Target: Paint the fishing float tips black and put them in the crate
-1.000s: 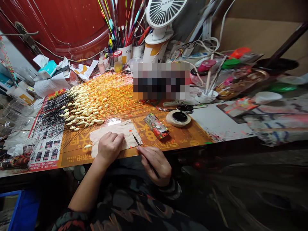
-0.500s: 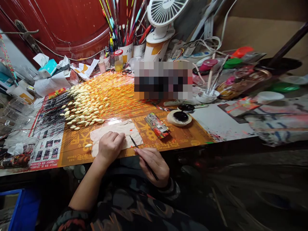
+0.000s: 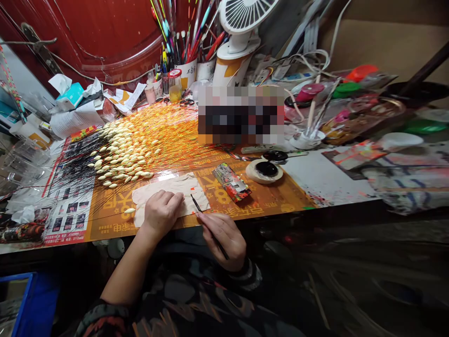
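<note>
My left hand (image 3: 162, 213) rests closed on a pale cloth (image 3: 140, 196) at the table's front edge. A thin stick with a cream oval float (image 3: 129, 210) runs out to its left, and its fingers look pinched on that stick. Between the fingers of my right hand (image 3: 223, 239) is a slim dark brush (image 3: 196, 204), its tip over the cloth's right part. Many cream floats (image 3: 122, 154) with orange and yellow stems lie behind the cloth. Right of the cloth sit a paint-smeared block (image 3: 231, 181) and a tape roll (image 3: 249, 172) with a black centre.
At the back stand a white fan (image 3: 242, 18), a cup of brushes (image 3: 185, 72) and a red-lidded jar (image 3: 174, 86). A white bowl with brushes (image 3: 307, 139) and paint-stained containers are at the right. A blue crate (image 3: 26, 299) is at the lower left.
The view has shifted slightly. The brush tip has moved a little up relative to the cloth, while my left hand has kept almost the same pose.
</note>
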Tool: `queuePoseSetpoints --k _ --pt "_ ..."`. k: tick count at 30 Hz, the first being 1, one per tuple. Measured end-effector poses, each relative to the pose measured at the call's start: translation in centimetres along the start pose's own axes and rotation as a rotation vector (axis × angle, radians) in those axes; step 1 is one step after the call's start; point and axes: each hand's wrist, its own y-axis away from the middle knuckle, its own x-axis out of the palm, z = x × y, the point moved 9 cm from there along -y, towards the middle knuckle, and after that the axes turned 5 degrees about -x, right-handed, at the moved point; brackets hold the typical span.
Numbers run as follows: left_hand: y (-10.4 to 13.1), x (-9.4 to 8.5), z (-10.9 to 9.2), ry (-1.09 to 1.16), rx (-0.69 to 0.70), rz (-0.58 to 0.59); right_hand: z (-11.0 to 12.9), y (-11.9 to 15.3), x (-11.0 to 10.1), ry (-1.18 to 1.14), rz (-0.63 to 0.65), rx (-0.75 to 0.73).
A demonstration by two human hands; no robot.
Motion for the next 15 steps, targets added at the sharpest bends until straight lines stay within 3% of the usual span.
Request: queuePoseSetpoints --k 15 --pt "0.05 0.18 0.20 0.024 -0.021 0.013 0.68 -0.37 0.32 -0.024 0.012 -0.017"
